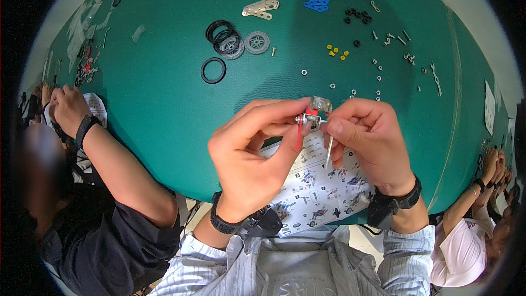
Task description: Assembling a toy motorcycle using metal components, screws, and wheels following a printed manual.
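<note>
My left hand [249, 148] pinches a small toy assembly [310, 119] of silver metal brackets and red pieces between thumb and fingertips. A bolt end appears to stick out of its side. Close beside it, my right hand [372, 134] is closed on a thin, bent silver rod that looks like a hex key [329, 156]. Its long leg points down, and its short end meets the assembly's right side. Fingers hide part of both things. Under my hands lies a printed instruction sheet [307, 189] with small assembly drawings.
Beyond my hands on the green table [164, 98] are black tyres [213, 70], grey wheels [257, 43], metal plates [262, 9], blue pieces [316, 5], yellow caps [336, 51], black nuts [357, 15], bolts [388, 38] and a small wrench [436, 79]. Other people's hands [71, 109] work at both sides.
</note>
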Demonstrator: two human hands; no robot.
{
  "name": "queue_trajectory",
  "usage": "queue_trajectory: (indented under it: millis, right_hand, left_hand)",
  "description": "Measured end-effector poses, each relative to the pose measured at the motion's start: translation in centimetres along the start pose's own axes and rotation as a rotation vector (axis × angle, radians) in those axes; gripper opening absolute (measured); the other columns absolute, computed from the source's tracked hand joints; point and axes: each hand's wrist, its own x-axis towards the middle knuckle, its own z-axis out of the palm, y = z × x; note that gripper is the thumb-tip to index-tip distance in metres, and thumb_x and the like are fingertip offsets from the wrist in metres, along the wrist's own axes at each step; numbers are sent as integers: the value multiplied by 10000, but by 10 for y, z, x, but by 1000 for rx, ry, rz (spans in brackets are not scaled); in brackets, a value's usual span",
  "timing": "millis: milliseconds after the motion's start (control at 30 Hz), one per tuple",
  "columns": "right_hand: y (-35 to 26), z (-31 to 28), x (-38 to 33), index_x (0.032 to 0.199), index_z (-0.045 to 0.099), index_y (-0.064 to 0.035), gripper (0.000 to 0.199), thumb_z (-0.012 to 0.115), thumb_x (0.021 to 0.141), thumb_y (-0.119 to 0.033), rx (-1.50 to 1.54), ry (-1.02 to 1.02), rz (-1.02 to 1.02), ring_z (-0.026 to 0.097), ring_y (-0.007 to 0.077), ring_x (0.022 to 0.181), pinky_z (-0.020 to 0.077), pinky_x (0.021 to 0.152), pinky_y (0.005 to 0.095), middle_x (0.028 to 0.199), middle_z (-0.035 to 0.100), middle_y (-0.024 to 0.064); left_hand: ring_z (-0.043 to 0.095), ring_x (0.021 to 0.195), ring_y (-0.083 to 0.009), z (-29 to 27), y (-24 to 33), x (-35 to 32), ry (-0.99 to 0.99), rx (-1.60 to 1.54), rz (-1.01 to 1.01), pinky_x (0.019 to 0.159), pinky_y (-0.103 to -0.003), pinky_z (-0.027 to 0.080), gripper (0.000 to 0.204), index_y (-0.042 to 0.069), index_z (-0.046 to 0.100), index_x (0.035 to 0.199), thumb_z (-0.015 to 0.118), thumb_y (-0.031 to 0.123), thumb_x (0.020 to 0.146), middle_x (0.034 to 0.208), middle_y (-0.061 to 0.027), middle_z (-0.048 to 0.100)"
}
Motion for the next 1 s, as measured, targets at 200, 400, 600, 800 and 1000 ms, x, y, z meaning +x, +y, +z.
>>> queue_trajectory:
  millis: [200,400,600,800,1000]
  right_hand:
    - [4,9,3,1161,577,56,262,654,930,-39,52,77,-163,659,124,668,557,597,254,829,696,116]
    - [7,8,8,1056,659,30,266,733,801,36,-532,144,-677,674,118,779,550,643,251,933,710,100]
    - [1,4,0,867,693,24,109,769,789,22,-883,172,-826,666,111,708,533,609,256,830,700,69]
    - [-1,3,1,864,675,22,149,687,928,-112,91,88,14,604,101,600,485,531,238,748,668,50]
    - [-4,6,2,1000,659,2,131,694,893,-65,-236,280,-247,591,124,649,498,596,250,794,655,43]
  left_hand:
    - [693,874,-166,3,6,1,47,-157,-162,764,-267,565,252,-78,634,1126,671,-84,876,1022,-144,702]
    - [693,878,-176,2,4,2,73,-234,-237,778,-287,575,270,-85,619,1153,664,-74,886,997,-147,711]
    - [697,874,-171,1,4,0,18,-151,-184,754,-262,564,261,-76,631,1134,664,-95,876,1009,-146,709]
    - [695,866,-164,0,-1,-1,-26,-40,-50,735,-247,557,252,-73,641,1106,674,-110,859,998,-141,709]
    - [691,922,-173,-3,2,-2,6,-284,-245,832,-282,567,276,-99,637,1141,658,-127,867,1037,-157,707]
